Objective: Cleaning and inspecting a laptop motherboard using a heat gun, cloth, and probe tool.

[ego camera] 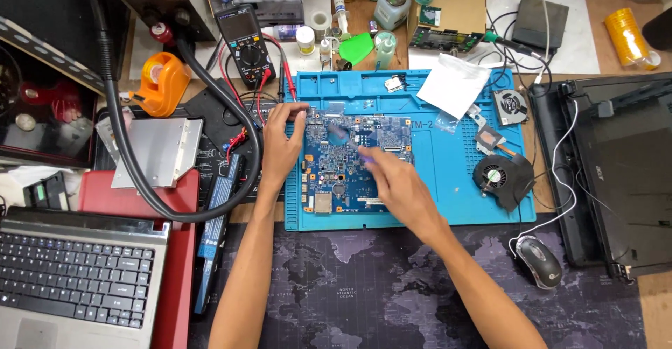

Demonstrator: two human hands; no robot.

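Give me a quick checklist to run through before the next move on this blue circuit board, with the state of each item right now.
1. Circuit board lies flat on the blue work mat: ok.
2. Left hand steadies the board at its left edge: ok.
3. Right hand is over the board's middle, blurred; what its fingers hold: cannot tell.
4. Loose cooling fan sits on the mat to the right, apart from the board: ok.
5. White cloth lies at the mat's top edge, off the board: ok.
6. Multimeter probe leads run near the board's upper left corner; whether they touch it: cannot tell.
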